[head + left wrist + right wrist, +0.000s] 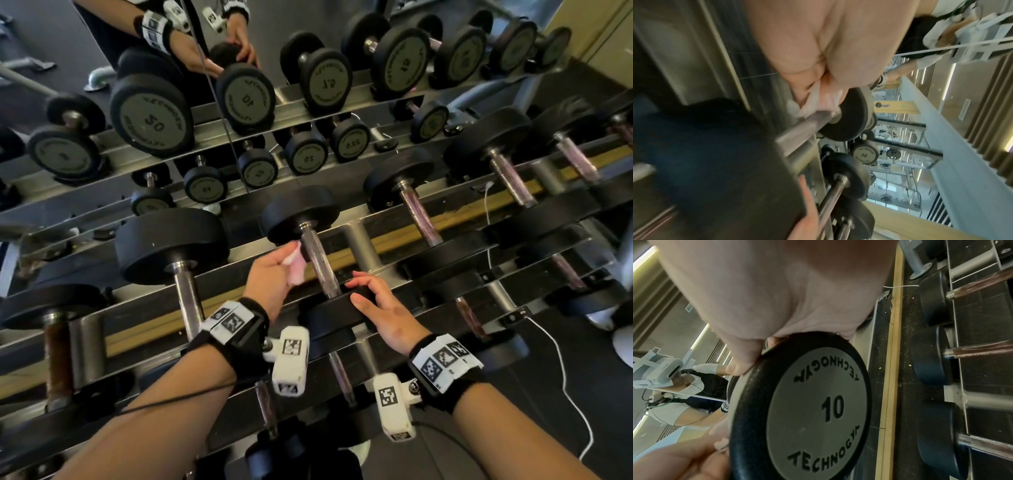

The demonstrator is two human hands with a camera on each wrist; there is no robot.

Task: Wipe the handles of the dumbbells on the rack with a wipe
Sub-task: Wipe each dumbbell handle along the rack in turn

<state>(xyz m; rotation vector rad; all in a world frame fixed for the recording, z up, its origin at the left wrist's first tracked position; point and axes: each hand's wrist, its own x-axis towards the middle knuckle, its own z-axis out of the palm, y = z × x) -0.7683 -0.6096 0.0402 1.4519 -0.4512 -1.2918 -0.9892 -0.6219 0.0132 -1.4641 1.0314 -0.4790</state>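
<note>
A 10-marked black dumbbell lies on the top shelf of the rack [380,240], its metal handle [320,262] running away from me. My left hand [274,274] grips a crumpled pinkish-white wipe [296,270] and holds it against the left side of that handle, near the far head [301,212]. The left wrist view shows the wipe [818,100] bunched under my fingers on the handle [805,125]. My right hand [373,301] lies over the near head [337,310], fingers curled round its rim. The right wrist view shows that head's grey face [813,410].
More dumbbells flank this one: a bigger one [185,274] to the left, others with pinkish handles [419,216] to the right. Lower shelves hold more. A mirror [205,85] behind the rack reflects everything. A white cable [561,370] trails across the dark floor at right.
</note>
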